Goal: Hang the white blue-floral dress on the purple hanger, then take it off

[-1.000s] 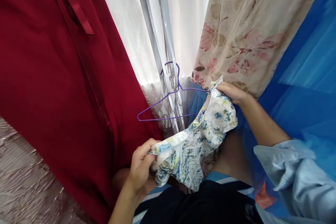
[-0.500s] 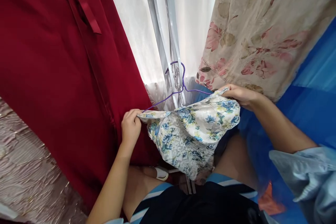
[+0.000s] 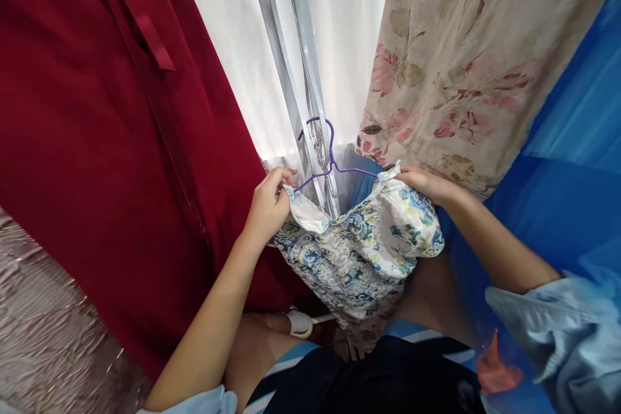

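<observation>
A white garment with blue and yellow flowers (image 3: 359, 259) hangs on a purple wire hanger (image 3: 332, 165) in front of my knees. My left hand (image 3: 270, 204) is closed on the garment's left shoulder edge, close to the hanger's arm. On the other side my right hand (image 3: 422, 184) grips the right shoulder edge, with its fingertips partly hidden by the cloth. Between both hands the neckline sags, and the hanger's hook points up. The hanger's two ends are covered by cloth and fingers.
Long red cloth (image 3: 160, 142) hangs at the left, above crinkled pinkish fabric (image 3: 53, 330). Grey-white straps (image 3: 284, 32) drop behind the hanger before white cloth (image 3: 223, 26). Beige floral cloth (image 3: 436, 65) and blue fabric (image 3: 548, 174) hang at the right.
My left hand has moved right and up, bringing the garment's left shoulder inward. The hands are closer together, and the neckline that was stretched nearly straight now droops in the middle.
</observation>
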A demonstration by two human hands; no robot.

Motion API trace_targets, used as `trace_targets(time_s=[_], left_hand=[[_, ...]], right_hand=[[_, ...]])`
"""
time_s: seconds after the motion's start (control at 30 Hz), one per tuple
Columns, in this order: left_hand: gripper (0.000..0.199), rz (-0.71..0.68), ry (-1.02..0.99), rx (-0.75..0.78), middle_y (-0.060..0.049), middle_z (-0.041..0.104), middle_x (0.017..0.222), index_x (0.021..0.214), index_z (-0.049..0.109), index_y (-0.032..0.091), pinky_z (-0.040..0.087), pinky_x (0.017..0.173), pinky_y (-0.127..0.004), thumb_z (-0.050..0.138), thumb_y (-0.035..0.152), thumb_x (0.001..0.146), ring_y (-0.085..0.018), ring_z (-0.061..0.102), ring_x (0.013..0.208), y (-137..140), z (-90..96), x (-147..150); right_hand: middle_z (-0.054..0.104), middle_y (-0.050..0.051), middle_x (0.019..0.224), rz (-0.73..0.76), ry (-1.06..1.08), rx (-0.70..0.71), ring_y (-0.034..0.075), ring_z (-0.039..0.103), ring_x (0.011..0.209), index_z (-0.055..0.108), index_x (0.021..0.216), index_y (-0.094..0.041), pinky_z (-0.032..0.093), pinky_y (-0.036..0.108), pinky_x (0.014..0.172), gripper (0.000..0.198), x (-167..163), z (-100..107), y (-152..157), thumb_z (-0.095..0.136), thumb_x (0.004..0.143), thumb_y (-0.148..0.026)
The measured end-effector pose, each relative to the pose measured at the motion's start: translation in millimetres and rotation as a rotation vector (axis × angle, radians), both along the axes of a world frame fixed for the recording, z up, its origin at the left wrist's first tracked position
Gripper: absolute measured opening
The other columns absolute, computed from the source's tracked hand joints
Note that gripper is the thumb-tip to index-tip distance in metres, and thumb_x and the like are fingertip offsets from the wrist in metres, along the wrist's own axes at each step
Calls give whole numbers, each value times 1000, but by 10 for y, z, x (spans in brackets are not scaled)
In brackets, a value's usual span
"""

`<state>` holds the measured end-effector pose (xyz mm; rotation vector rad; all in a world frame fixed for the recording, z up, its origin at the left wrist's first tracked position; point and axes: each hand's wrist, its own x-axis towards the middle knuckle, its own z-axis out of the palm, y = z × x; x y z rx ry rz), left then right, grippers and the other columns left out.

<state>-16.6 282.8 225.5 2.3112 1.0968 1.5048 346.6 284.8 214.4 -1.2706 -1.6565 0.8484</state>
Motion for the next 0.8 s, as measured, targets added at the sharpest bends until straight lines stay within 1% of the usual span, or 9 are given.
trace_targets(time_s=[0.1,0.17,0.23,0.3,0.4,0.5,0.63,0.7,0.8], left_hand=[[26,137,-137,-100,-6,63,123,103,53,23,52,72,-26,65,19,80,-17,67,91,-42,-41,-39],[26,150,-181,-170,-3,63,108,102,54,22,49,65,-24,67,25,79,-15,63,79,-97,-97,-110],[13,87,-148,-212,0,62,89,93,56,21,47,64,-23,63,24,82,-13,59,72,-181,-151,-157],[5,36,-103,-192,1,61,80,88,60,20,47,68,-24,62,22,84,-13,59,72,-274,-176,-160],[8,75,-103,-71,0,66,81,89,66,19,48,72,-25,66,24,83,-14,62,76,-369,-117,-89],[12,154,-67,68,-2,72,86,94,72,20,51,75,-27,68,27,85,-17,67,81,-413,61,48],[12,251,98,255,-1,74,87,98,72,23,51,75,-28,68,30,88,-18,69,81,-482,272,246],[10,247,164,354,-1,73,85,96,71,24,49,73,-28,65,30,91,-18,68,79,-497,239,286],[19,237,164,476,-4,64,77,87,67,21,47,73,-31,55,32,98,-19,61,76,-431,-29,262]], right_hand=[[72,5,91,-284,-33,222,21,64,80,66,90,-18,49,28,69,21,12,-87,-30,66,70,-26],[66,1,84,-437,22,396,17,58,71,61,90,-20,44,25,63,19,-1,-154,-108,65,71,-24],[59,-2,74,-423,82,488,14,52,63,58,83,-21,39,24,58,9,-42,-201,-216,62,80,-28],[57,-2,68,-320,52,509,14,51,62,58,75,-20,38,24,58,16,-100,-200,-324,58,86,-32],[60,-2,67,-211,-83,508,15,55,65,66,74,-18,40,24,61,22,-175,-99,-430,61,88,-34],[65,-1,67,-298,-40,546,18,59,65,73,83,-18,42,25,61,19,-154,57,-462,65,87,-35],[72,3,73,-291,157,379,18,63,64,76,87,-18,45,25,58,19,133,166,-603,75,81,-36],[75,5,75,-152,267,182,18,65,62,76,88,-18,47,25,57,19,293,135,-803,78,79,-35],[77,7,80,196,379,-40,19,69,65,78,95,-19,50,24,57,20,258,31,-1217,79,80,-32]])
